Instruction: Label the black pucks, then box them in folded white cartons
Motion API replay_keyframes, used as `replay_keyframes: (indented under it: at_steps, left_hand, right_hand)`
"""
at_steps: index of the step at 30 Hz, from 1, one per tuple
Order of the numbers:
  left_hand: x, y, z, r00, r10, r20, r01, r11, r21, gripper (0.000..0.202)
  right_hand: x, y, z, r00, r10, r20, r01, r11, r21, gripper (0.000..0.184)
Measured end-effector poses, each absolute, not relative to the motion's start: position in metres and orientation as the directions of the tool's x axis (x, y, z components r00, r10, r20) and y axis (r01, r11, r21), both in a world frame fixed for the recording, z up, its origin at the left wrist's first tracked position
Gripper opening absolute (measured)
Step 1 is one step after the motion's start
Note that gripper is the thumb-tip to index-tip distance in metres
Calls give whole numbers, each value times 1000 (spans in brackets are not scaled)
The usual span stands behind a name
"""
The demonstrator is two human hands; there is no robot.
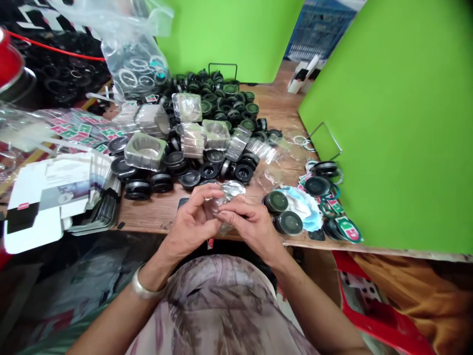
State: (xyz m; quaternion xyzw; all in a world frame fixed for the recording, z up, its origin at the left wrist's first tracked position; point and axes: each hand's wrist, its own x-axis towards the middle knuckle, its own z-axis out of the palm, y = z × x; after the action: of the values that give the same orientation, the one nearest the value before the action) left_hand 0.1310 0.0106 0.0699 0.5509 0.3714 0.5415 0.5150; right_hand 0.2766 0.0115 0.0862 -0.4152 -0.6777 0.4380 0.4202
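Head-worn camera, looking forward and down

The one view sits close above the left hand and right hand, facing across the wooden worktop, the person's chest along its bottom edge.

Green panels behind wooden table; blue crate beyond; red stool below.

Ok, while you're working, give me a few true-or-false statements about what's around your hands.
1. The left hand and right hand are both on a crinkled silvery wrapper: true.
2. A metal bangle is on the right wrist: false, it is on the left wrist.
3. Black round caps lie heaped on the wooden table: true.
4. Flat white cartons lie to the right of the hands: false, they lie to the left.
5. A green panel stands at the table's right side: true.
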Motion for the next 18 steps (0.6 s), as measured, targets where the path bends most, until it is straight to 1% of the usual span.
replay_keyframes:
  at_steps: [2,8,10,14,16,18]
  left_hand:
    - [127,10,70,142,968,205,-145,-185,972,37]
    - [123,12,67,139,978,156,-206,-125,970,40]
    - [125,13,67,128,982,141,-216,-111,970,42]
    - [132,11,68,116,989,96,-219,-69,973,41]
    - [133,11,68,71,996,62,-200,-47,979,37]
    - [128,13,68,-20,1000,16,-195,-19,981,33]
  right_hand:
    - [275,14,82,-298,939,173,169,230,-958,10]
    - [284,24,73,-325,924,200,60,231,-971,10]
    - [281,23,72,-310,931,193,92,231,-969,11]
    - [270,19,74,-284,935,213,205,276,-939,15]
    - [269,17,80,-252,946,205,222,262,-939,15]
    - [279,18,89,-218,960,176,233,227,-946,15]
